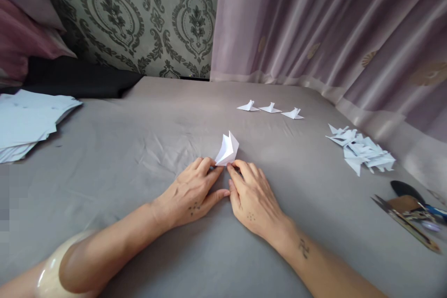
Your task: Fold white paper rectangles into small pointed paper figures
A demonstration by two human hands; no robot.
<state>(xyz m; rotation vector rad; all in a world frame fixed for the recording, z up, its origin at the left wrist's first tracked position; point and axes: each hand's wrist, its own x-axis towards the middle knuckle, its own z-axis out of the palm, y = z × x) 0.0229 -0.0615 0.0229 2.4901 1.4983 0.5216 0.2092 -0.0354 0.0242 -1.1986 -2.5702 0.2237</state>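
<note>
A small white piece of folded paper (227, 150) stands on the grey cloth in front of me, its pointed flaps spread upward. My left hand (197, 186) has its fingertips on the lower left edge of the paper, with the thumb stretched toward the other hand. At the lower right edge, my right hand (253, 195) presses with its fingertips, its fingers held close together. Both hands rest on the cloth, and the fingers partly hide the paper's bottom edge.
Three small folded paper figures (270, 108) stand in a row farther back. A pile of folded paper pieces (365, 151) lies to the right, with scissors (405, 223) and other small items nearer. On the left is a stack of white sheets (31, 116). Curtains (296, 23) hang behind.
</note>
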